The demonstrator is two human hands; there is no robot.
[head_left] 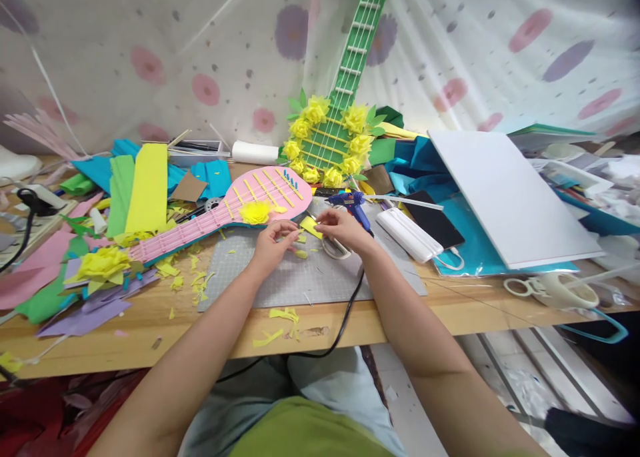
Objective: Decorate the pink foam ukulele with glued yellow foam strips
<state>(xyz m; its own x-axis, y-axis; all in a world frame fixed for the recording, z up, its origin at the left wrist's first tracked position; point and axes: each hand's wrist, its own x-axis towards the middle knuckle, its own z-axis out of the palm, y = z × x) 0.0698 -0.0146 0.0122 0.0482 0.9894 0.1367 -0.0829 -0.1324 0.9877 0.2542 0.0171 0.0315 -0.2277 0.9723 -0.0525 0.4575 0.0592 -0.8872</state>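
Over the grey cutting mat [230, 277], my left hand [274, 247] pinches what looks like a small yellow paper piece [301, 238] at its fingertips. My right hand [345, 230] is close by with thumb and fingers pinched together; what they hold is too small to make out. Between and beyond the hands lies a yellow paper strip [311, 227]. The scissors' pale handles [336, 248] show under my right hand. Just beyond my left hand rests a pink paper guitar [235, 207] bearing a yellow paper flower [255, 212]. A blue glue gun [354, 206] lies beyond my right hand.
A green paper guitar [345, 90] with yellow flowers leans at the back. Crepe paper [147, 187] and yellow scraps [200, 287] spread at left. On the right are a white power bank [409, 234], a white board [510, 197] and a cup [565, 290]. A black cable [350, 310] crosses the table edge.
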